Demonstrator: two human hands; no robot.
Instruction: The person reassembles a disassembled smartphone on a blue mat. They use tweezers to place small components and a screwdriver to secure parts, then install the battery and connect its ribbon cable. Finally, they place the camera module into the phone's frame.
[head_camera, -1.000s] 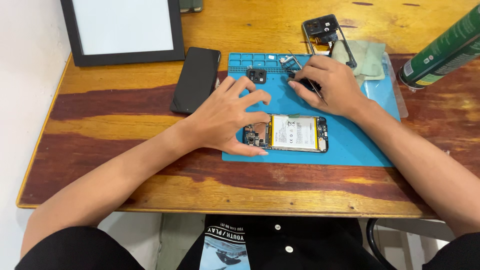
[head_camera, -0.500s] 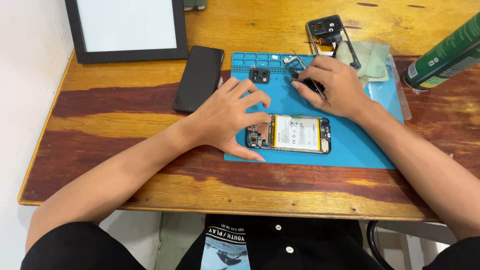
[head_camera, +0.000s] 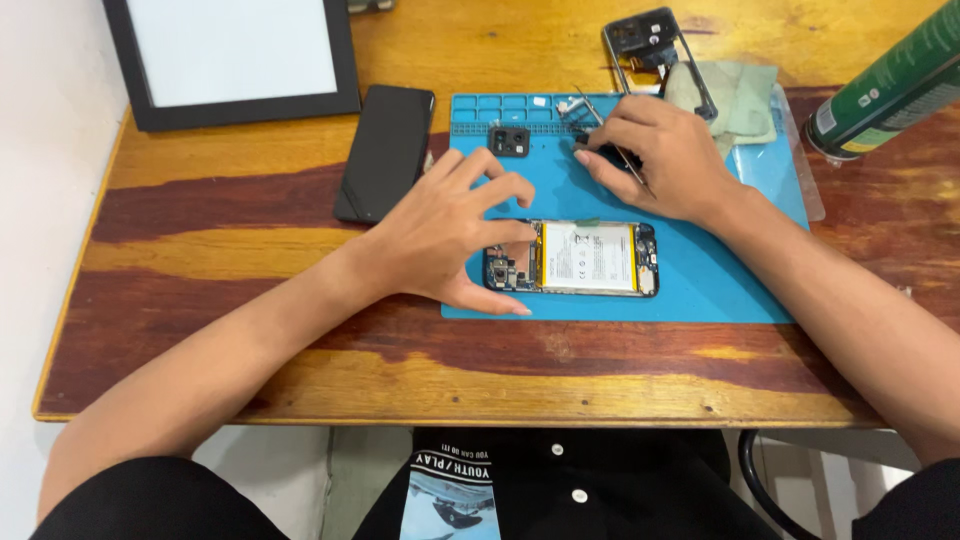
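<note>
Opened smartphone (head_camera: 572, 259) lies flat on the blue repair mat (head_camera: 700, 280), back cover off, white battery and circuit board exposed. It sits in the mat's lower-left part, long axis parallel to the mat's front edge.

Left hand (head_camera: 445, 232): palm down at the phone's left end, fingers spread, not gripping. Thumb runs along the mat just below the phone's lower-left corner, fingertips touch the phone's top-left edge over the board area.

Right hand (head_camera: 660, 155): on the mat above the phone, well apart from it. Fingers pinched together on thin metal tweezers (head_camera: 605, 135), tips pointing toward the mat's upper tray strip. A small dark part sits under the fingertips; can't tell what it is or whether the tweezers touch it.

Hands are apart, the phone's upper edge between them.

Rest, relative to the mat:
- Small black camera module cover (head_camera: 509, 141) on the mat, upper left, just above the left hand's fingers.
- Black phone panel (head_camera: 384, 152) lying face down on the wooden table (head_camera: 250, 300), just left of the mat.
- Black-framed white panel (head_camera: 235, 55) further left and up.
- Phone mid-frame (head_camera: 655, 45) above the mat's top edge, resting partly on a pale green cloth (head_camera: 740, 95).
- Green spray can (head_camera: 890, 85) lying tilted at the mat's upper-right corner.
</note>
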